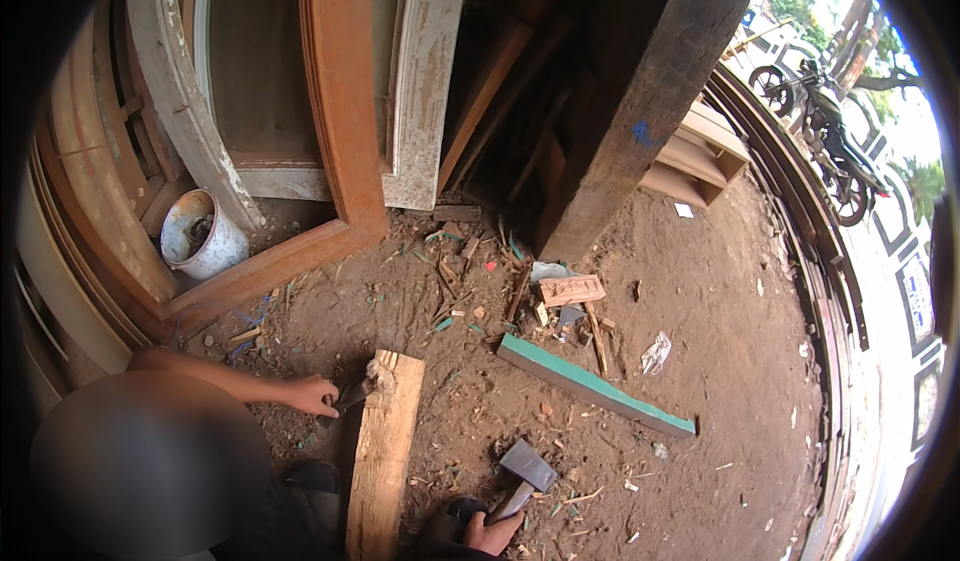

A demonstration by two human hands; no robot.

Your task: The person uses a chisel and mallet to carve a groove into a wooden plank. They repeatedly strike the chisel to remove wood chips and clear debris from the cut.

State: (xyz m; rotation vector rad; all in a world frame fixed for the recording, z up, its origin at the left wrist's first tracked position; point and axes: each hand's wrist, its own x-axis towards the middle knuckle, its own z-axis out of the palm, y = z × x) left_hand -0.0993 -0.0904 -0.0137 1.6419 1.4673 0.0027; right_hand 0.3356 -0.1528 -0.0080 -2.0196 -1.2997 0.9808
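Note:
A long pale timber plank [385, 451] runs up from the lower edge in front of me, its far end rough and splintered. My left hand [312, 397] is closed around a dark, chisel-like tool [350, 396], whose tip meets the left side of the plank near that end. At the lower middle, my right hand [492, 534] grips the handle of a hammer [528, 465] with a broad, blocky grey head. The hammer is to the right of the plank, apart from it. Fingers of both hands are partly hidden.
A green-topped beam [600, 385] lies on the dirt at right, near a carved wood block [572, 290] and scraps. A thick post [640, 111] rises behind. Door frames [345, 111] lean at left around a white bucket [203, 236]. A shelf unit [700, 156] and motorcycle [830, 131] stand far right.

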